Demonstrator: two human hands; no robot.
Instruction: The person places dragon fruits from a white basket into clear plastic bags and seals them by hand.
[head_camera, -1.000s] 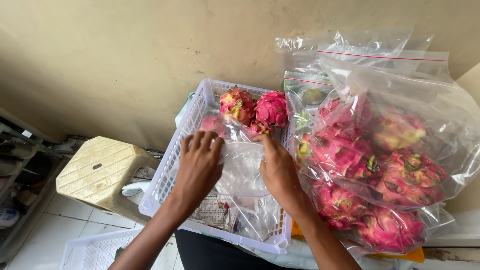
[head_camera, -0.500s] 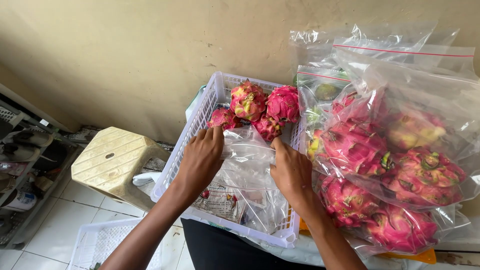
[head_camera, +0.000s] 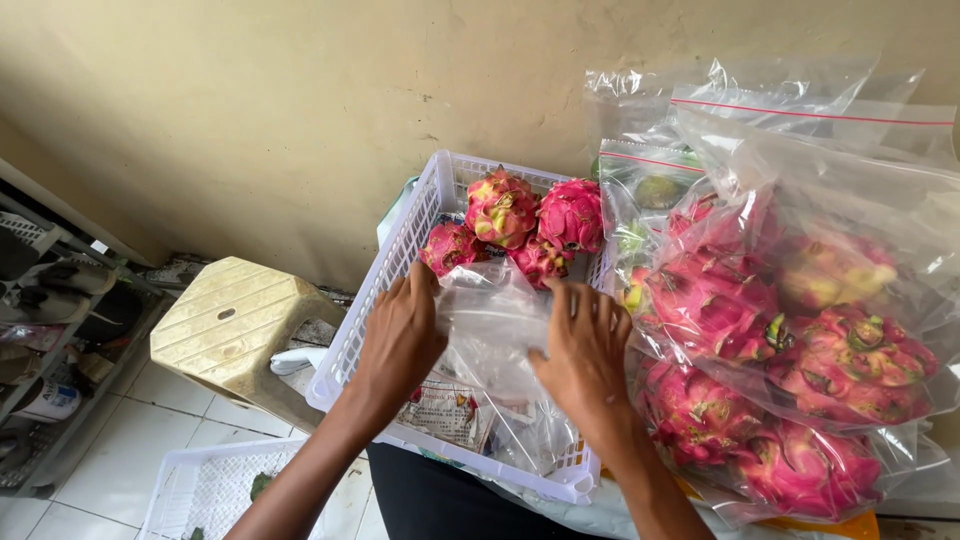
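A white plastic basket (head_camera: 398, 262) holds several pink dragon fruits (head_camera: 525, 220) at its far end and clear plastic bags (head_camera: 490, 320) in the near half. My left hand (head_camera: 402, 338) pinches the left edge of a clear bag in the basket. My right hand (head_camera: 585, 352) lies flat on the bag's right side, fingers spread. A printed paper (head_camera: 447, 412) shows under the bags.
Large clear zip bags (head_camera: 800, 310) full of dragon fruits are stacked to the right of the basket. A beige plastic stool (head_camera: 235, 325) stands to the left on the tiled floor. Another white basket (head_camera: 205, 490) sits on the floor. A shelf (head_camera: 50, 320) holds shoes at far left.
Both hands have slid toward me along the clear bag, away from the dragon fruits, and moved a little farther apart. The camera view shifted, so everything sits lower and more to the right.
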